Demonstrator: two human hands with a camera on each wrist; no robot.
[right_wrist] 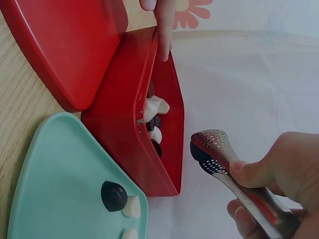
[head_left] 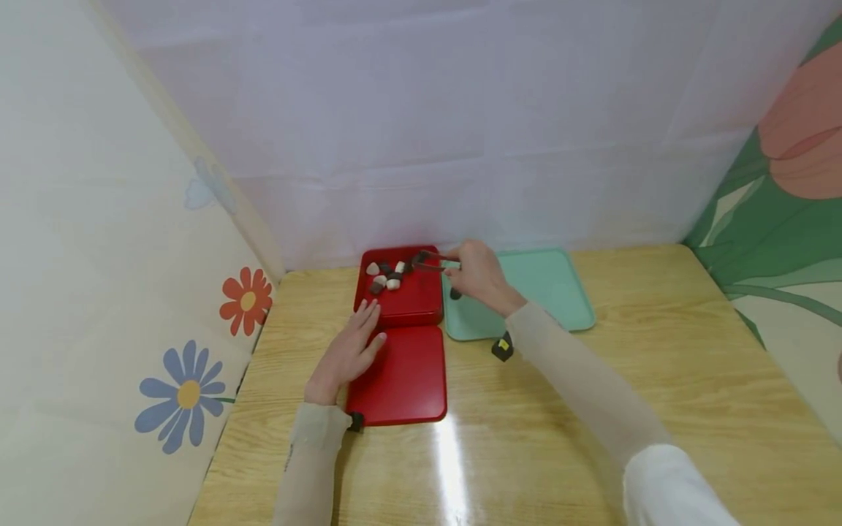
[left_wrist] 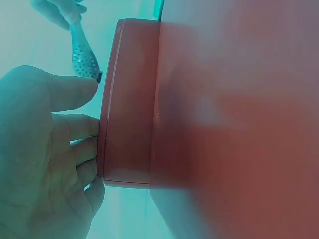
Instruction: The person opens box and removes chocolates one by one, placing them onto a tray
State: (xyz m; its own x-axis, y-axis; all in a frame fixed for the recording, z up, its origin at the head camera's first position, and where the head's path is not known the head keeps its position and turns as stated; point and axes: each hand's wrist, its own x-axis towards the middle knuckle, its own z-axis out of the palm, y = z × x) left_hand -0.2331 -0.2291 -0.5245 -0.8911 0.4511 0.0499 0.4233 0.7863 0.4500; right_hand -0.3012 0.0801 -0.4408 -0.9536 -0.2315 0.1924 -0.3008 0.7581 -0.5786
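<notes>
My right hand (head_left: pixel 482 274) grips metal tongs with perforated heads (right_wrist: pixel 215 139), and a dark rounded piece (right_wrist: pixel 198 150) sits between those heads. In the head view the tongs' tips are above the back right corner of a red box (head_left: pixel 421 298). Inside the box several white and dark pieces (head_left: pixel 392 284) lie grouped toward the back left; their exact kind cannot be told. My left hand (head_left: pixel 345 358) has its fingers extended, fingertips touching the box's near left rim, above the opened lid (head_left: pixel 414 380).
To the box's right lies a mint green tray (head_left: pixel 539 285); in the right wrist view it carries a dark piece (right_wrist: pixel 113 196) and white pieces (right_wrist: pixel 131 206). A small black block with a yellow mark (head_left: pixel 503 348) is by my right sleeve. A pale wall (head_left: pixel 421 146) rises behind.
</notes>
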